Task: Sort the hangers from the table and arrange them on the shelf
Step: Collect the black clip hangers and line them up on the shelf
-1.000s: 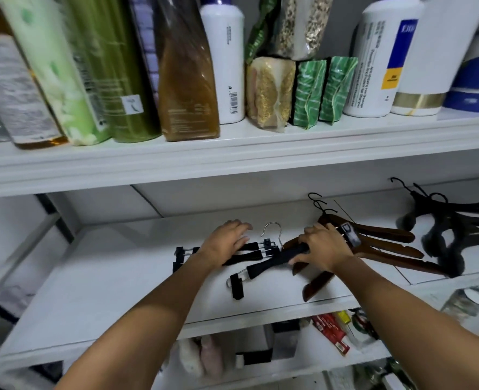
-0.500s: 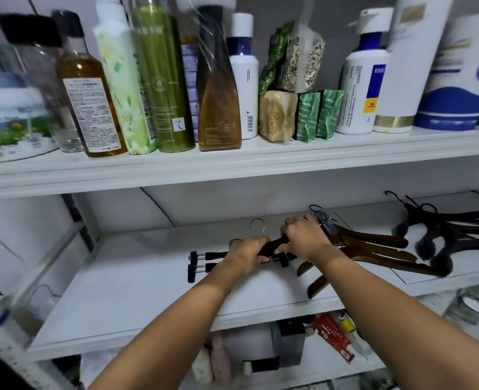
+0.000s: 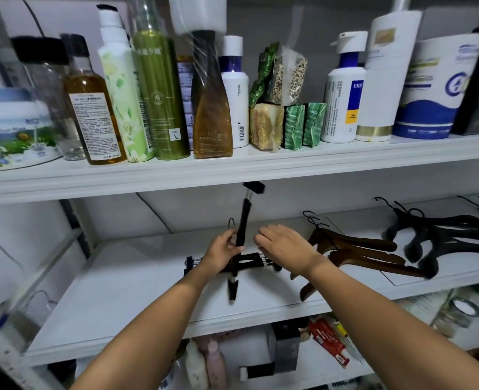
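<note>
On the middle white shelf (image 3: 137, 285) my left hand (image 3: 223, 253) grips a black clip hanger (image 3: 244, 218), which stands nearly upright with one clip close under the upper shelf. Under that hand lies a small stack of black clip hangers (image 3: 253, 260). My right hand (image 3: 282, 244) hovers just right of the upright hanger with its fingers relaxed, holding nothing. Brown wooden hangers (image 3: 359, 250) lie to its right, and black hangers (image 3: 440, 237) lie at the far right.
The upper shelf (image 3: 232, 170) carries several bottles, packets and tubs close above the hanger. The lower shelf (image 3: 331, 358) holds boxes and small bottles. Bare white shelf board extends to the left of the clip hangers.
The clip hanger has swung from lying flat to nearly upright in my left hand. My right hand has let go of it and opened. The view has tilted upward.
</note>
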Demonstrator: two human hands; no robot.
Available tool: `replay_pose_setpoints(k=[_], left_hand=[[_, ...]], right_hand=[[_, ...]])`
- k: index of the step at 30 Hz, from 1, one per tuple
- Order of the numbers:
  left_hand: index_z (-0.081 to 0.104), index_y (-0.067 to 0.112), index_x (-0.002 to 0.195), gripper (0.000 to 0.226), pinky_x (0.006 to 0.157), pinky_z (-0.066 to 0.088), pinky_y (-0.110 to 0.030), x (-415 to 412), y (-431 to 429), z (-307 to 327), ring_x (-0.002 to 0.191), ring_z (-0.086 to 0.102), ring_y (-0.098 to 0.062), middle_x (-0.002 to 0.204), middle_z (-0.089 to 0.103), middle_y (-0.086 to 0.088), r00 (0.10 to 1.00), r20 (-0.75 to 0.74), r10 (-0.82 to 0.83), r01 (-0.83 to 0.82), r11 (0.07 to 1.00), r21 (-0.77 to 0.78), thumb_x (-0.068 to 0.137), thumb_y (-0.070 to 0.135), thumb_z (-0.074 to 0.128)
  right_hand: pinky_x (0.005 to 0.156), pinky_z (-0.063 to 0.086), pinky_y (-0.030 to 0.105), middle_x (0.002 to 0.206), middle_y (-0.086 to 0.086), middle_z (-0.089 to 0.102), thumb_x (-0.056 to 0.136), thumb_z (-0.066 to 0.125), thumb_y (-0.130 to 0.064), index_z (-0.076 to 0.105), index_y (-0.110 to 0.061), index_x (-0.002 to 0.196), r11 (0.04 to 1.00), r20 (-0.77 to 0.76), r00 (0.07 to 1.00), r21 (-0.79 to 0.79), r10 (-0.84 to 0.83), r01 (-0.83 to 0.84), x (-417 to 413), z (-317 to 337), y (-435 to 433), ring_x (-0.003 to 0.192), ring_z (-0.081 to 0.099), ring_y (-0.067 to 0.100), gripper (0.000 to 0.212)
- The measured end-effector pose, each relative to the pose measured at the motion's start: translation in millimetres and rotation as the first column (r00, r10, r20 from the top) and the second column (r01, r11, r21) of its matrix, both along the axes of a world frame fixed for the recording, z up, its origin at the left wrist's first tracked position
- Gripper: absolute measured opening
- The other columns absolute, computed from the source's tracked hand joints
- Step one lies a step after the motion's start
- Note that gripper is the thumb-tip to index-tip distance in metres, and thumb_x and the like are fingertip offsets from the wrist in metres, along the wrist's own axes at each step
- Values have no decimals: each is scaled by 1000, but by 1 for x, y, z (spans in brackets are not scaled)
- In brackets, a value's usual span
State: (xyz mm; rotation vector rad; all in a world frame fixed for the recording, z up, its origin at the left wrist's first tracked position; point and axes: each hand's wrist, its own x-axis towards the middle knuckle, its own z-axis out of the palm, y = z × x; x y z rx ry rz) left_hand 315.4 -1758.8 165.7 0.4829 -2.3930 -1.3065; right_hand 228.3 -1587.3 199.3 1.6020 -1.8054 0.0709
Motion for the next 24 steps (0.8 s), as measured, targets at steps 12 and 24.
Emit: replay_pose_setpoints(k=[12,24], left_hand=[[47,7,121,32,76,57,-21,12,18,-4,105,60,-26,110,58,-19,982,-189,30,100,761,641,93,-9,49],[44,14,118,24,43,44,-15,37,5,-31,55,58,-8,84,56,-2,975,214,62,-129,940,316,96,18,54]], right_hand=[[70,42,22,85,1,63,85,70,-34,62,-15,104,973,950,213,209,-227,102,3,-40,-23,81,59,17,29],[70,40,28,103,11,68,92,61,-28,66,-14,114,915,796,452,363,-403,177,-19,-48,-33,95,62,26,26]])
